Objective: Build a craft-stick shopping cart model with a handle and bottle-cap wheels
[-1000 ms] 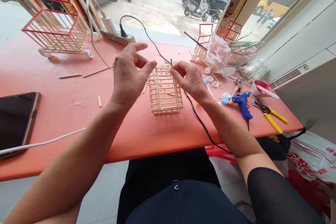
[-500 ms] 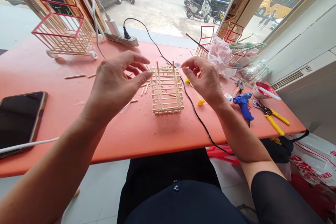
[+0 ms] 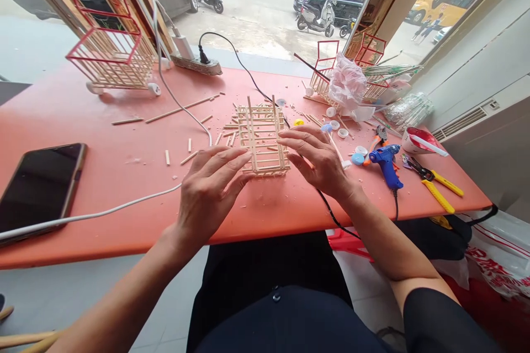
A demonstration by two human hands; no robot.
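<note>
My L hand [image 3: 216, 185] & R hand [image 3: 318, 161] are at opp. sides of the frame [image 3: 253, 143], thumbs apart fr. fingers, grip wide; whether they touch it, I can't tell.

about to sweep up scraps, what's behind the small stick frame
Loose sticks lie on the table behind the stick frame, and a black cord runs past there too. The frame partly covers the sticks, and the right hand hides a stretch of cord.
</note>
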